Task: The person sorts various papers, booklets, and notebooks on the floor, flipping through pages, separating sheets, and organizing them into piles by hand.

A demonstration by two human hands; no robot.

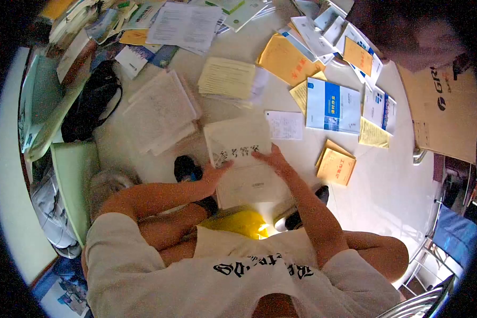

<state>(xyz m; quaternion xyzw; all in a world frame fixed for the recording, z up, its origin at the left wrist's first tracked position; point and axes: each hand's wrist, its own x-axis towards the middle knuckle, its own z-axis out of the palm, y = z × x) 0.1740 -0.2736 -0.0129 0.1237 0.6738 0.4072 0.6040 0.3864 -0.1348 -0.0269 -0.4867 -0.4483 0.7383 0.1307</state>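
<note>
A pale booklet [237,135] with large black printed characters is held in front of me by both hands. My left hand [216,174] grips its lower left edge, and my right hand [274,160] has hold of the right edge, with fingers over the lower corner. Just below, a second pale sheet or booklet [246,188] with small print lies towards my lap. Beyond the left edge is a stack of white papers [161,114]. A bundle of yellowish papers [226,77] rests above the booklet, and a small handwritten sheet [284,125] is to its right.
On the floor to the right are a blue-and-white workbook [333,106], brown envelopes [289,59] and small orange-brown notebooks [336,165]. A black bag [92,100] lies at the left. A cardboard box [440,111] stands at the right, and a yellow bag [238,222] lies by my legs.
</note>
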